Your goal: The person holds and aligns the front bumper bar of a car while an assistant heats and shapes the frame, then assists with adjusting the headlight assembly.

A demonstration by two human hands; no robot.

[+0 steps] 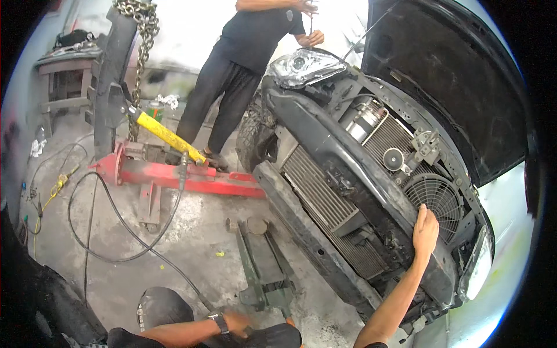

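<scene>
My right hand (pixel 426 231) is closed over the upper edge of the dark bumper beam (pixel 339 152) across the front of a car, beside the round fan grille (pixel 438 200). Low in the picture my left hand (pixel 237 322), with a watch on its wrist, is held near my knee, close to the end of a black hose (pixel 180 277). Its fingers are blurred, so what they hold, if anything, cannot be made out. Just beyond it a dark green floor jack (pixel 264 264) stands on the concrete, its round saddle (pixel 257 225) near the car's lower crossmember (pixel 316 246).
A red frame-pulling arm (pixel 191 177) with a yellow hydraulic ram (pixel 168 136) and a hanging chain (pixel 142 46) stands at the left. Another person (pixel 243 64) stands behind it, holding a thin rod. The raised hood (pixel 447 75) fills the far right. Hoses loop across the floor.
</scene>
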